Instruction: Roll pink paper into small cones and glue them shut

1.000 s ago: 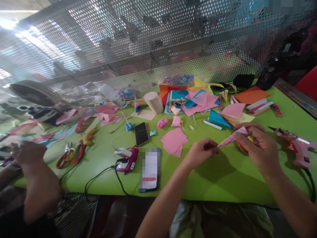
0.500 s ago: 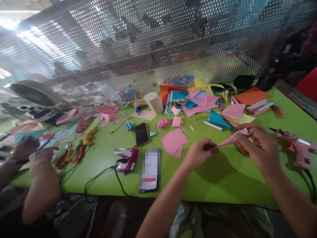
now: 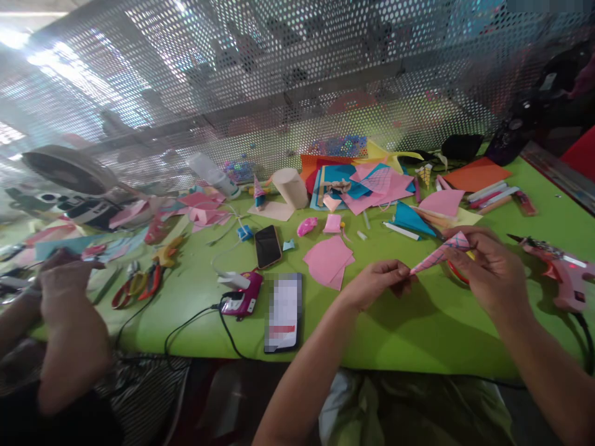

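A pink paper cone [image 3: 439,253] with blue crossed lines is held between my two hands above the green table. My left hand [image 3: 383,279] pinches its pointed tip. Around its wider end are the fingers and thumb of my right hand [image 3: 495,269]. Scissors [image 3: 458,271] with red and yellow handles lie beneath the cone, partly hidden by my right hand. Just beyond are a blue folded paper [image 3: 411,218] and a white pen [image 3: 401,231]. Several pink paper pieces [image 3: 328,260] lie left of my left hand.
A pink glue gun [image 3: 560,272] with a cord lies at the right. Two phones [image 3: 268,246] and a purple device [image 3: 248,294] with cables lie left of centre. Stacked coloured paper [image 3: 339,183] sits against the perforated metal screen [image 3: 297,93]. A co-worker's hands [image 3: 67,275] are at the far left.
Both my hands keep hold of the cone, and its tip has shifted slightly right. My left fingers have closed a little more on it. The co-worker's hands have drawn together.
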{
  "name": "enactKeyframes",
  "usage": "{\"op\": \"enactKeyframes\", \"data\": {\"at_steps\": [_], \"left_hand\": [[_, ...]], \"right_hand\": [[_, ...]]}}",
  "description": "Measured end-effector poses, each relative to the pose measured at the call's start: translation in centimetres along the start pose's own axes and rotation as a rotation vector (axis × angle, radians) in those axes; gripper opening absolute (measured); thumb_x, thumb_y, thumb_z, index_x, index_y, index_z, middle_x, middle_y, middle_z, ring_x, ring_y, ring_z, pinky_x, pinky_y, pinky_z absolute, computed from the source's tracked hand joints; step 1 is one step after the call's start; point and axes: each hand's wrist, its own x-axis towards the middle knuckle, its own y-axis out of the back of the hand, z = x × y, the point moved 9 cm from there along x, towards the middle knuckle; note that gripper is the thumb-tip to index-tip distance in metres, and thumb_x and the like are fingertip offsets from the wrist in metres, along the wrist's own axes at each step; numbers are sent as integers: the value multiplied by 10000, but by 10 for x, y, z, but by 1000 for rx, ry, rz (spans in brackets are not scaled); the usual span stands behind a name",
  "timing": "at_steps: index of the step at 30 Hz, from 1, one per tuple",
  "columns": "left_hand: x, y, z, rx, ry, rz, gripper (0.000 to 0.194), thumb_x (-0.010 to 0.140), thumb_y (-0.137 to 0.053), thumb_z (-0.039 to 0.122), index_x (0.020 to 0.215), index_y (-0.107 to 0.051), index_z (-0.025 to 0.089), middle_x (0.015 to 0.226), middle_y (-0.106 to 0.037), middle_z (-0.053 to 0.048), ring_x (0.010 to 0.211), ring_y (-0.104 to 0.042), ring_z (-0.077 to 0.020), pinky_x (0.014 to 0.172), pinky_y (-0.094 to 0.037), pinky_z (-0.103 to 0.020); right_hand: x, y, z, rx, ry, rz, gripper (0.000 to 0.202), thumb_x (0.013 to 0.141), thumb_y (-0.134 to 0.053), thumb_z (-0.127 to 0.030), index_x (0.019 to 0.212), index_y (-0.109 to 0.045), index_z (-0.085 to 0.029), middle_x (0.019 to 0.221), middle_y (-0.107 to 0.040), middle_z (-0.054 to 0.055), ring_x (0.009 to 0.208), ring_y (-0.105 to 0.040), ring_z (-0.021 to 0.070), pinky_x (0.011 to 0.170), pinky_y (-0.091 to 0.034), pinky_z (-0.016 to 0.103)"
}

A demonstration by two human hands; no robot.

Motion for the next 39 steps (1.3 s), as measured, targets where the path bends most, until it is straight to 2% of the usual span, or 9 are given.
{"op": "enactKeyframes", "data": {"at_steps": [3, 9, 15, 23, 27, 29, 32, 35, 39], "left_hand": [[0, -1, -1, -25, 10, -2, 596, 748, -872, 702, 880, -728, 138, 761, -698, -35, 687, -617, -127, 688, -473, -264], [-1, -1, -1, -25, 21, 14, 631, 712, -878, 728, 872, -719, 138, 754, -695, -42, 687, -612, -133, 683, -467, -273], [-1, -2, 1, 10, 9, 22, 638, 726, -861, 734, 878, -719, 131, 746, -691, -34, 671, -602, -124, 679, -467, -263], [1, -3, 1, 80, -22, -3, 638, 763, -830, 750, 886, -706, 135, 780, -679, -32, 669, -580, -115, 695, -467, -266], [-2, -5, 6, 109, -67, -23, 656, 881, -715, 755, 1060, -743, 124, 957, -762, -107, 820, -687, -173, 835, -535, -309], [-3, -10, 12, 161, -136, -29, 650, 957, -664, 691, 1279, -707, 128, 1126, -774, -149, 974, -726, -217, 939, -548, -347], [-4, -18, 22, 335, -292, 34, 679, 982, -708, 487, 1545, -527, 153, 1318, -721, -171, 1141, -711, -259, 1013, -546, -386], [-5, -24, 27, 554, -412, 186, 723, 952, -715, 303, 1608, -432, 188, 1375, -695, -157, 1205, -696, -275, 1057, -541, -421], [-5, -32, 22, 726, -427, 286, 643, 960, -637, 213, 1569, -430, 210, 1402, -687, -159, 1191, -710, -294, 1061, -543, -462]], "right_hand": [[0, 2, 3, -15, -16, 17, 95, 948, -785, -348, 944, -734, -268, 1066, -707, 33, 872, -639, 192, 702, -459, 317], [-1, 3, -4, -46, 25, 28, 73, 984, -745, -321, 943, -751, -260, 1119, -739, 42, 1022, -693, 215, 924, -500, 350], [0, 3, -8, -85, 48, 30, 135, 992, -739, -323, 883, -727, -244, 1091, -738, 43, 931, -686, 191, 829, -501, 324], [0, 3, -8, -49, 59, 29, 126, 994, -734, -281, 880, -704, -236, 1108, -740, 51, 1012, -705, 203, 916, -519, 328], [-1, -1, -8, -94, 49, -10, 203, 986, -741, -301, 814, -660, -230, 1133, -738, 65, 965, -706, 211, 884, -536, 346], [-3, -6, -10, -129, 75, -47, 208, 981, -748, -316, 814, -656, -233, 1143, -737, 72, 979, -709, 226, 904, -546, 369], [-6, -14, -17, -192, 151, -77, 185, 974, -757, -328, 839, -659, -249, 1139, -739, 77, 974, -712, 244, 895, -563, 403], [-10, -20, -22, -247, 214, -77, 145, 978, -747, -311, 871, -661, -263, 1136, -742, 79, 977, -718, 263, 882, -581, 431], [-18, -31, -27, -321, 306, -104, 92, 984, -738, -258, 933, -661, -257, 1181, -737, 89, 1030, -710, 269, 909, -580, 441]]}}
